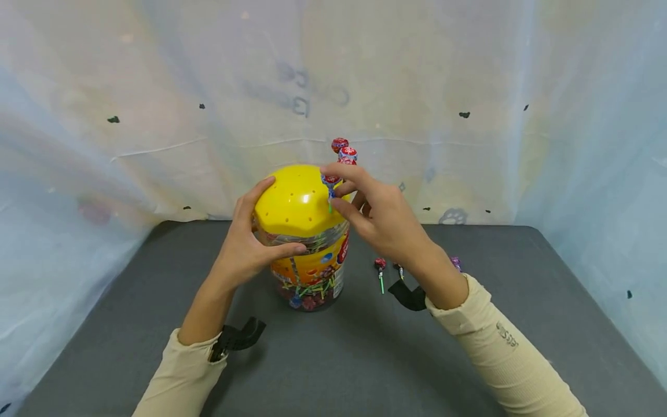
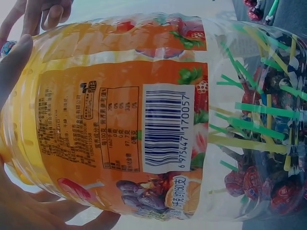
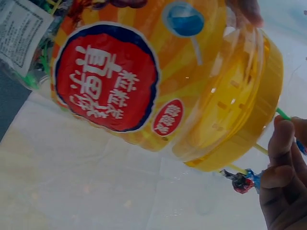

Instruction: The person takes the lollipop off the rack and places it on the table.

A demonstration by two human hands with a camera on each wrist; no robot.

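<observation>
A clear plastic candy jar [image 1: 312, 272] with an orange fruit label stands on the table, its yellow domed lid [image 1: 292, 200] dotted with small holes. Lollipops with colored sticks [image 2: 261, 120] lie inside. My left hand [image 1: 237, 252] grips the jar's upper left side, thumb across the front and fingers up against the lid. Between the thumb and index finger of my right hand [image 1: 383, 217] is a lollipop [image 1: 330, 180] with a green stick [image 3: 283, 114], held at the lid's right side. Behind it, red-wrapped lollipops [image 1: 347, 154] stick out from the lid's far edge.
To the right of the jar, a red lollipop [image 1: 380, 264] with a green stick lies on the dark grey table [image 1: 333, 370]. Another lollipop [image 1: 399, 270] and a purple-wrapped one [image 1: 455, 263] are partly hidden by my right arm. Pale sheeting [image 1: 406, 87] hangs behind the table.
</observation>
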